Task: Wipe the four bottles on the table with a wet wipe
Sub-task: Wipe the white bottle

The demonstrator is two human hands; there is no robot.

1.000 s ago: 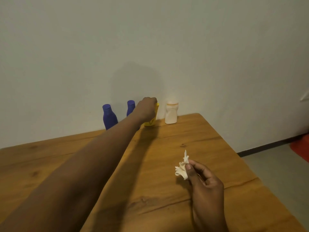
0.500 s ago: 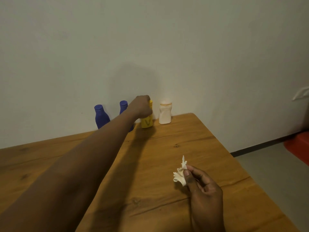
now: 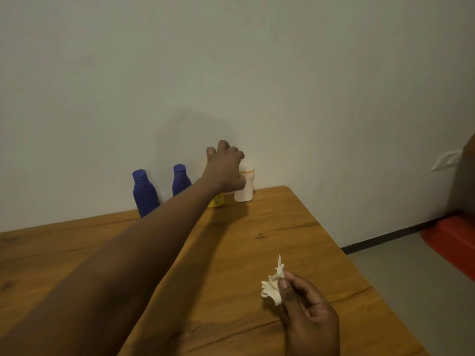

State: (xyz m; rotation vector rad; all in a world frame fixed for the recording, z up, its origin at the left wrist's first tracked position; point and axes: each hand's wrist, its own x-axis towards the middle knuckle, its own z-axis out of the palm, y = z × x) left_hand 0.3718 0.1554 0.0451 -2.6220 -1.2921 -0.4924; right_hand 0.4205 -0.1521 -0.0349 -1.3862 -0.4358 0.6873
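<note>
Head view: left hand [image 3: 226, 168], fingers spread and holding nothing, reaches for the white bottle [image 3: 244, 186] at the counter's [image 3: 282, 227] far edge; right hand [image 3: 308, 317] pinches the wet wipe [image 3: 271, 286], likely ready to wipe.

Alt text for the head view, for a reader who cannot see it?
A left hand with fingers spread reaches over a yellow bottle toward a white bottle at the wooden table's far edge by the wall. Two blue bottles stand further left. The right hand pinches a crumpled white wipe.
</note>
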